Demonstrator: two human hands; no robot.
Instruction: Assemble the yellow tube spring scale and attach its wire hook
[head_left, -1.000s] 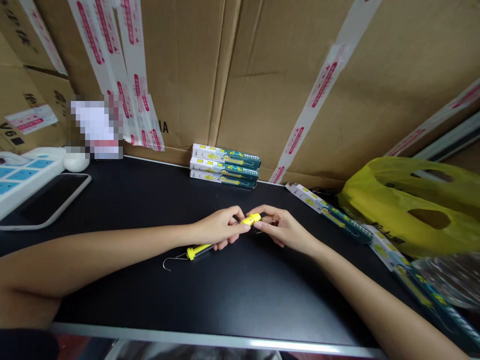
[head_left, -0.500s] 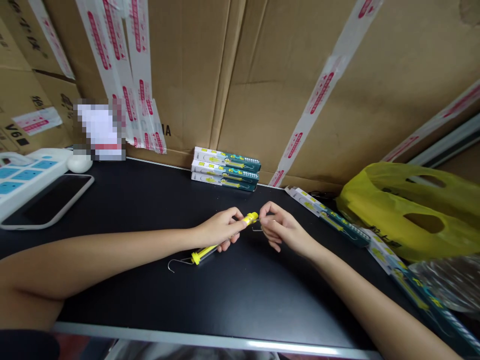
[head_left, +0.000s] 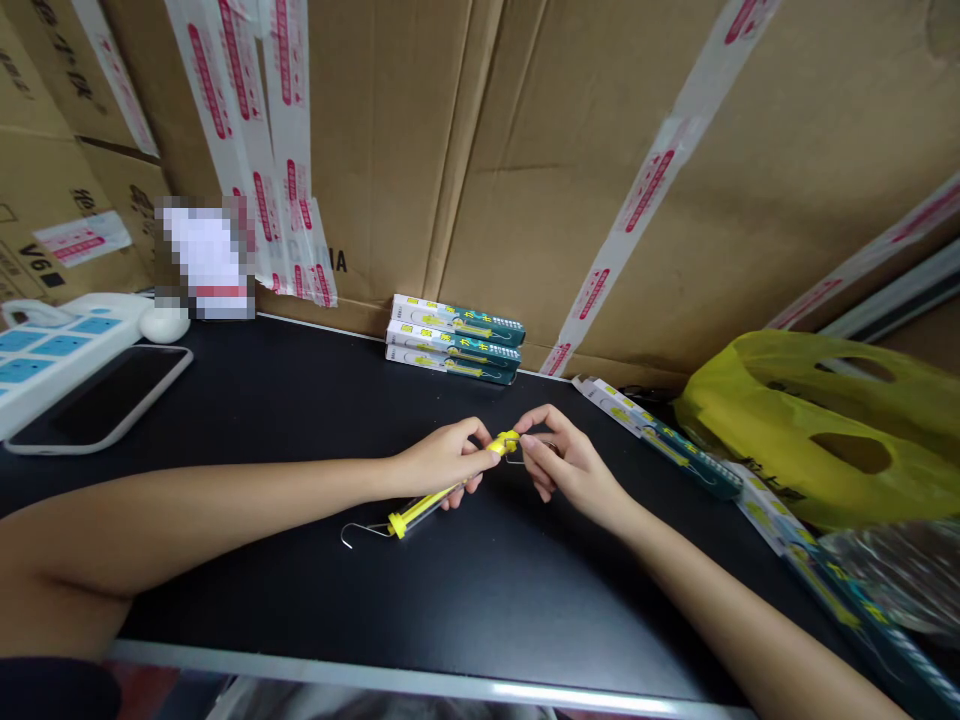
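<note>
A spring scale (head_left: 427, 508), a clear tube with yellow ends, lies slantwise above the black table (head_left: 480, 610). My left hand (head_left: 444, 462) is wrapped around its upper part, thumb on top near the far yellow end. From the lower yellow cap a bent metal hook (head_left: 358, 530) sticks out to the left. At the upper end, the thumb and fingers of my right hand (head_left: 566, 462) pinch a thin metal wire piece (head_left: 514, 460) beside the yellow cap. The fingers partly hide this wire, so its full shape is unclear.
Stacked spring scale boxes (head_left: 454, 340) stand against the cardboard (head_left: 390, 150) behind. More boxes (head_left: 660, 440) lie at right, next to a yellow plastic bag (head_left: 750, 430). At left are a phone (head_left: 105, 395) and a white power strip (head_left: 45, 350).
My right fingers have moved closer in to the yellow upper end and the wire there. The spring scale has shifted slightly, still in my left hand. The camera view has shifted a little.
</note>
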